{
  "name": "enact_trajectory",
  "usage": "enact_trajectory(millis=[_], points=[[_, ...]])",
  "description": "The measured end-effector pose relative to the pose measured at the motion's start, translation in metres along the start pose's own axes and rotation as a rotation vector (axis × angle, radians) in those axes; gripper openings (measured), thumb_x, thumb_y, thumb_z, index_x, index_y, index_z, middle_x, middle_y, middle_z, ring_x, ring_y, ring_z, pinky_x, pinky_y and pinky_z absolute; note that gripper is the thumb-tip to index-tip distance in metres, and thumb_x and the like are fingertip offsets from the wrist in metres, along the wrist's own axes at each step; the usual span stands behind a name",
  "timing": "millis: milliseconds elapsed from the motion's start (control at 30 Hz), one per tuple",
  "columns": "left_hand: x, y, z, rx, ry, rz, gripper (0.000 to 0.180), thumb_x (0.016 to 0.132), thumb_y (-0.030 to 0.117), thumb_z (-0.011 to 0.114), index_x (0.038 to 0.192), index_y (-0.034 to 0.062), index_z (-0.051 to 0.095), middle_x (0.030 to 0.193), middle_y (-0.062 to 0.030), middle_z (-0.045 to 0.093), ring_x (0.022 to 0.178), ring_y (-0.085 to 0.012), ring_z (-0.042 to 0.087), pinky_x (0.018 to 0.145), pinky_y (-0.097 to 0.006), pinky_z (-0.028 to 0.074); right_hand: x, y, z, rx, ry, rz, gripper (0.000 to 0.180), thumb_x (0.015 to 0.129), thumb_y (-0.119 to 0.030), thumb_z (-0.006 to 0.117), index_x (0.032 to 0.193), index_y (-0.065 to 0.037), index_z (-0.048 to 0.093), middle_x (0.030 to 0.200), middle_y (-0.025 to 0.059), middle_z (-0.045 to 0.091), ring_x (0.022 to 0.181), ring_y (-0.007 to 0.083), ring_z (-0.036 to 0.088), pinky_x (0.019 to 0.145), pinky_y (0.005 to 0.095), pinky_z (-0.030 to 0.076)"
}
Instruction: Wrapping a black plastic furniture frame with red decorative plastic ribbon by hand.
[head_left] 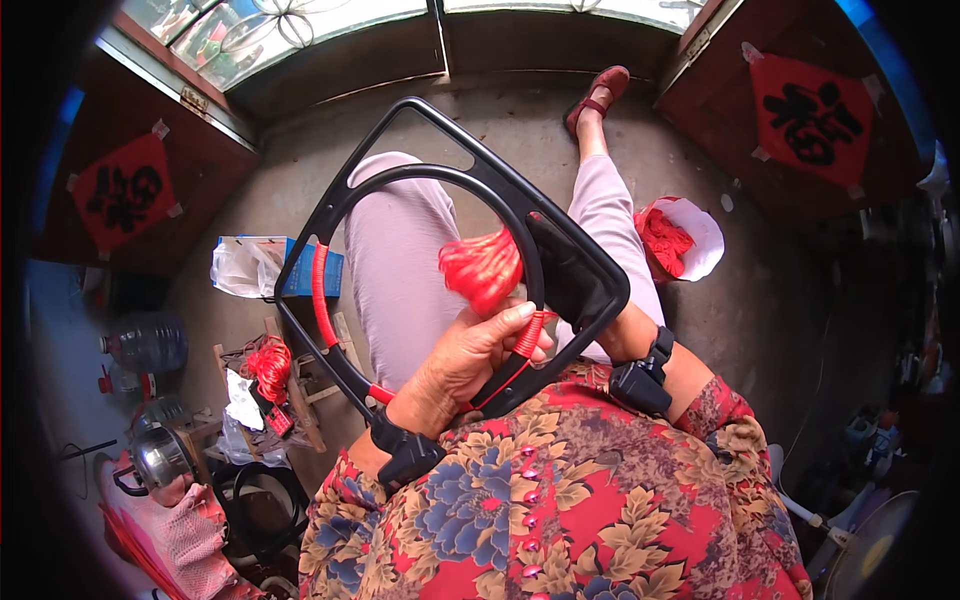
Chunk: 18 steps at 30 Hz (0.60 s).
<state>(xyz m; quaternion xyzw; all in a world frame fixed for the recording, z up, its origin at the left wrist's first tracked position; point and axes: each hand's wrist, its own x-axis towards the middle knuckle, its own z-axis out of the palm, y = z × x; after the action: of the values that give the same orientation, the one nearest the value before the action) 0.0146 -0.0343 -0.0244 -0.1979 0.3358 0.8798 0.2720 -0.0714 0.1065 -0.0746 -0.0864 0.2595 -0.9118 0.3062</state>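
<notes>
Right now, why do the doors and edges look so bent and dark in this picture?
In the head view, the fisheye lens bows the wooden doors near the rim and blackens the corners; daylight from the window is soft; the black frame and left hand stay sharp.

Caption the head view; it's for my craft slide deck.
Seated person's left hand wraps red cord around a black frame, right hand behind it.

Counted in view: one black frame (420, 190), one red tassel (482, 268), two hands, left hand (455, 365) and right hand (600, 335), two black wrist devices (640, 378). On floor: one red shoe (598, 95), one water jug (148, 342), one kettle (160, 458), two red diamond-shaped papers (812, 118).
</notes>
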Motion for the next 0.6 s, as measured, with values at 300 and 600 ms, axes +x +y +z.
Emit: enact_trajectory(millis=[300, 600], points=[[0.004, -0.015, -0.014, 0.133, 0.010, 0.270, 0.016, 0.084, 0.010, 0.064, 0.097, 0.0022, 0.060, 0.080, -0.0041, 0.064, 0.069, -0.0139, 0.062, 0.067, -0.025, 0.051, 0.010, -0.026, 0.043, 0.144, -0.194, 0.431, 0.039, 0.086, -0.017, 0.059, 0.121, -0.002, 0.050, 0.114, 0.0092, 0.058, 0.104, 0.0187, 0.057, 0.091, 0.0316, 0.045], [-0.001, -0.006, -0.006, 0.100, 0.076, 0.281, 0.017, 0.089, 0.015, 0.058, 0.097, 0.0003, 0.059, 0.080, -0.0056, 0.064, 0.066, -0.0108, 0.061, 0.059, -0.024, 0.050, -0.014, -0.043, 0.010, -0.782, -0.171, 0.017, 0.039, 0.083, -0.013, 0.061, 0.118, 0.002, 0.053, 0.113, 0.0099, 0.059, 0.099, 0.0152, 0.057, 0.089, 0.0296, 0.045]])
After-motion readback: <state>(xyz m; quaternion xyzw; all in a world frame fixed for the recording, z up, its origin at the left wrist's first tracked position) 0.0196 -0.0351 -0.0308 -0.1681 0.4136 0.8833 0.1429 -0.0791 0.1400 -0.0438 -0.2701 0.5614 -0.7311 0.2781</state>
